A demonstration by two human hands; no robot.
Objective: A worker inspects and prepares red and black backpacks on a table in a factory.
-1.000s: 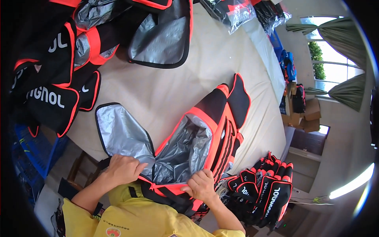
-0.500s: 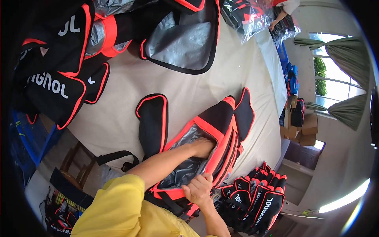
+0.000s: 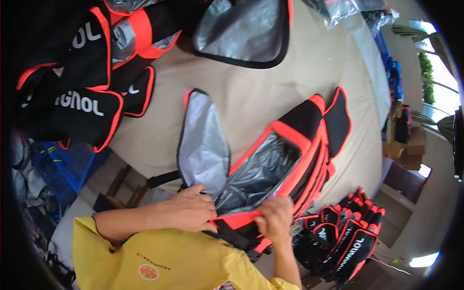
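Observation:
A black backpack (image 3: 302, 116) with bright red-orange trim lies on the covered table, its main compartment gaping and lined with crinkled silver material. At its near left corner, my left hand (image 3: 193, 210) closes on the bag's edge, at the base of the raised flap (image 3: 203, 135), whose silver inner side faces up. My right hand (image 3: 276, 217) is curled around the near right rim of the opening, slightly blurred. Both hands' fingertips are partly hidden. A second black flap (image 3: 340, 118) sticks out at the bag's far end.
Several similar black bags (image 3: 77, 106) are piled at the left, and another silver-lined flap (image 3: 241, 34) lies at the far side. More bags (image 3: 338, 237) stand in a stack at the right. Blue crates (image 3: 67, 164) and cardboard boxes (image 3: 411, 150) stand beyond the table (image 3: 290, 77).
My left hand has come out of the compartment to the near left edge. The left flap has turned from its black side to its silver side. The view has shifted.

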